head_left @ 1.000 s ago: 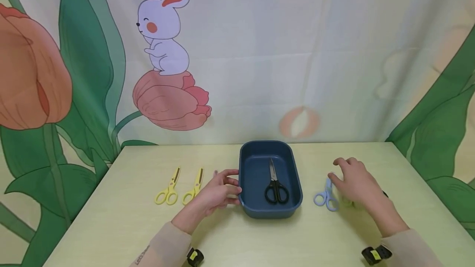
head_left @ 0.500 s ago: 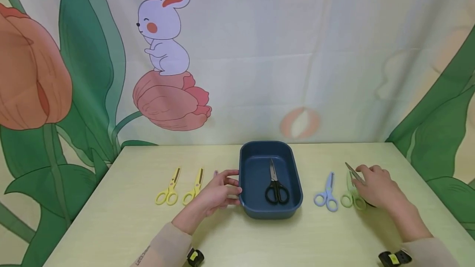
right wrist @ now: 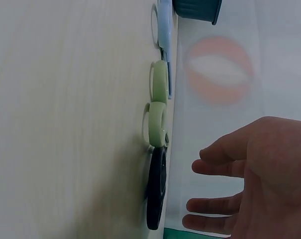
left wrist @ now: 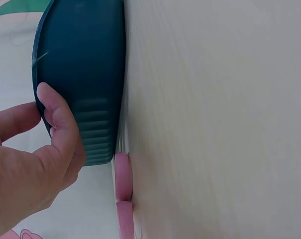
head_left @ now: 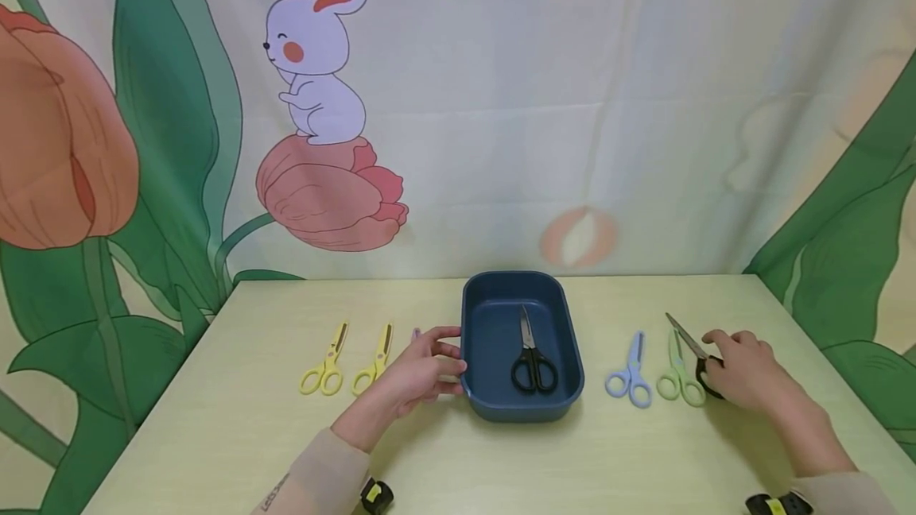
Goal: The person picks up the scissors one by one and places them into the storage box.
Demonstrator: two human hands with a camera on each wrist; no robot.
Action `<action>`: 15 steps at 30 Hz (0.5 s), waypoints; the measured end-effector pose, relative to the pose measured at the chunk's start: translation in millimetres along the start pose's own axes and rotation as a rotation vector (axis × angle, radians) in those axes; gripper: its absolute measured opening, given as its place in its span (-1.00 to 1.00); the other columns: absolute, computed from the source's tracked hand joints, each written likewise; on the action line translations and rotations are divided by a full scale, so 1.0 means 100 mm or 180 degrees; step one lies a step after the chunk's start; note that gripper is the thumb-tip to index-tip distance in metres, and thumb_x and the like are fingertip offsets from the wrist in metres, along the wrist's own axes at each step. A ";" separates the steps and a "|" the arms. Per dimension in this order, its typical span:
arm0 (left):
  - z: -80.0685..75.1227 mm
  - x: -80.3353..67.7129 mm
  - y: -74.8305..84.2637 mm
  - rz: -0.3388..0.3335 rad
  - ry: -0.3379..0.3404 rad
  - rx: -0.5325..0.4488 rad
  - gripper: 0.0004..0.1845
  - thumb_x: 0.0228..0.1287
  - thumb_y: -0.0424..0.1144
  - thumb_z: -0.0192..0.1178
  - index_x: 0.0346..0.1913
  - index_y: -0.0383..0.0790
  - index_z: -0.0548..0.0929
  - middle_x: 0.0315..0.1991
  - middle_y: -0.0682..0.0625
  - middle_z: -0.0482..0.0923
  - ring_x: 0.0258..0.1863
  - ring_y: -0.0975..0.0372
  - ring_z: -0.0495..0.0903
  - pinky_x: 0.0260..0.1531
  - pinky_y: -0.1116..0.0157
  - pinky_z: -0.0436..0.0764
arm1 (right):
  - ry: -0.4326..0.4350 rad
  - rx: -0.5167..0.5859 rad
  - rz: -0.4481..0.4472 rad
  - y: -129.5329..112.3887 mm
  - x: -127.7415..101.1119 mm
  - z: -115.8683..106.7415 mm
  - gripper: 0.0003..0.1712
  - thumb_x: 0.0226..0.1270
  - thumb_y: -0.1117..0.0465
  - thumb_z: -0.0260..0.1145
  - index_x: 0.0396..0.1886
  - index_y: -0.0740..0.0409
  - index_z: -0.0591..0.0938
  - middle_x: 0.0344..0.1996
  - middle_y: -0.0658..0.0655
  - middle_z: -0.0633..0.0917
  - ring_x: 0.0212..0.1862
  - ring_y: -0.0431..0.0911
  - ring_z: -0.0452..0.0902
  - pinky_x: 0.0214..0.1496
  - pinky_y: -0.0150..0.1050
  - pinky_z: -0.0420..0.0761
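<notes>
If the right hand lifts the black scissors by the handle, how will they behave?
The black scissors look rigid, with metal blades, so probably stiff and somewhat heavy for their size. The long blade may tip downward when the right hand raises them by the handle. They lie flat on the table, so rolling seems unlikely.

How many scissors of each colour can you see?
Yellow scissors: 2
Black scissors: 2
Blue scissors: 1
Green scissors: 1
Pink scissors, mostly hidden: 1
Total: 7
</notes>
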State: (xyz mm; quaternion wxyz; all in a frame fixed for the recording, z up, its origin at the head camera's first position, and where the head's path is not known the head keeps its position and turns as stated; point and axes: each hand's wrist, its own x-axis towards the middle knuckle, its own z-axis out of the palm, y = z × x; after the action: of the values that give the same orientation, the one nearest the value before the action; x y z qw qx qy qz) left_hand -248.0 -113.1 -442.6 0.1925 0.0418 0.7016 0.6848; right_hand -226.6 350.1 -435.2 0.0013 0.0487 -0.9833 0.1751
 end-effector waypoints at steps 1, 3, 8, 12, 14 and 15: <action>0.00 0.00 0.00 -0.0003 0.0005 0.0000 -0.37 0.43 -0.50 0.15 0.50 -0.36 0.25 0.03 -0.26 0.40 -0.37 0.08 0.63 -0.34 0.30 0.66 | -0.0007 -0.0008 0.0001 0.00 0.00 0.00 -0.55 0.44 0.31 0.05 0.21 0.53 0.44 0.07 0.73 0.35 0.06 0.64 0.28 -0.02 0.43 0.39; 0.00 0.00 0.00 0.0005 0.0005 -0.0001 -0.37 0.43 -0.50 0.15 0.50 -0.36 0.25 0.04 -0.27 0.40 -0.37 0.07 0.63 -0.34 0.30 0.66 | -0.0025 -0.0028 -0.0018 0.02 0.01 0.01 -0.56 0.41 0.33 0.05 0.18 0.54 0.45 0.04 0.72 0.38 0.03 0.63 0.34 -0.03 0.40 0.41; 0.01 0.00 -0.01 0.0012 0.0008 -0.0007 -0.37 0.43 -0.51 0.15 0.50 -0.37 0.25 0.02 -0.26 0.40 -0.37 0.08 0.63 -0.37 0.31 0.65 | -0.0139 -0.0053 -0.0147 0.08 0.03 0.06 -0.62 0.40 0.36 0.06 0.09 0.57 0.51 -0.06 0.63 0.49 -0.03 0.52 0.45 -0.05 0.31 0.48; 0.01 0.00 -0.01 0.0014 0.0016 -0.0036 -0.37 0.42 -0.51 0.15 0.49 -0.37 0.25 0.00 -0.23 0.40 -0.39 0.10 0.62 -0.43 0.35 0.60 | -0.0213 -0.0094 -0.0286 0.10 0.04 0.10 -0.70 0.44 0.37 0.06 -0.02 0.56 0.56 -0.17 0.48 0.59 -0.08 0.38 0.54 -0.07 0.24 0.52; 0.01 0.00 -0.01 0.0020 0.0011 -0.0046 -0.38 0.42 -0.52 0.14 0.49 -0.37 0.25 0.01 -0.24 0.40 -0.38 0.10 0.62 -0.43 0.35 0.60 | -0.0236 -0.0092 -0.0296 0.10 0.04 0.11 -0.73 0.45 0.38 0.06 -0.06 0.53 0.57 -0.19 0.44 0.60 -0.11 0.33 0.55 -0.09 0.22 0.52; 0.01 0.00 -0.01 0.0017 0.0014 -0.0044 -0.38 0.42 -0.52 0.15 0.49 -0.36 0.25 0.01 -0.24 0.40 -0.38 0.09 0.62 -0.45 0.35 0.58 | -0.0241 -0.0091 -0.0288 0.10 0.05 0.11 -0.74 0.46 0.37 0.05 -0.08 0.51 0.57 -0.19 0.42 0.60 -0.11 0.30 0.56 -0.10 0.21 0.53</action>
State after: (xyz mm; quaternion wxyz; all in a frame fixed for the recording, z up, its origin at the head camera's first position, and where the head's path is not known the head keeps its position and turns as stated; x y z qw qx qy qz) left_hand -248.0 -111.9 -443.5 0.1894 0.0407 0.6972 0.6903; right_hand -232.1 354.8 -448.7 -0.0272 0.0997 -0.9819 0.1588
